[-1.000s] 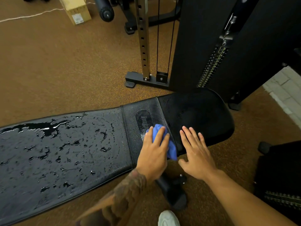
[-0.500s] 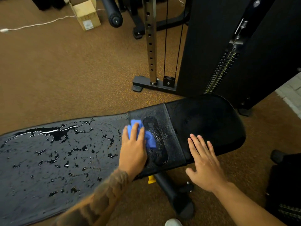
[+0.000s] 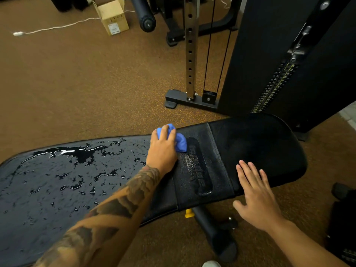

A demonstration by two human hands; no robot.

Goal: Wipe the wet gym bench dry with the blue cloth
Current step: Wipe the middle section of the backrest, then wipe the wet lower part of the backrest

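The black gym bench (image 3: pixel 260 143) runs across the lower part of the view. Its long left pad (image 3: pixel 57 180) is covered in water streaks and droplets, while the right seat pad looks matte. My left hand (image 3: pixel 162 149) presses the crumpled blue cloth (image 3: pixel 180 141) onto the bench's far edge, by the seam between the pads. My right hand (image 3: pixel 254 195) lies flat with fingers spread on the near edge of the seat pad, holding nothing.
A black cable machine with a weight stack (image 3: pixel 279 81) stands just behind the bench's right end; its steel upright (image 3: pixel 190 51) and foot are beside it. A cardboard box (image 3: pixel 113 18) and white cord (image 3: pixel 55 27) lie on the brown floor. The bench's leg (image 3: pixel 213 232) is below.
My left hand has swept the cloth from the near edge by the seam, leftward and away, to the far edge. My right hand has stayed flat on the seat pad.
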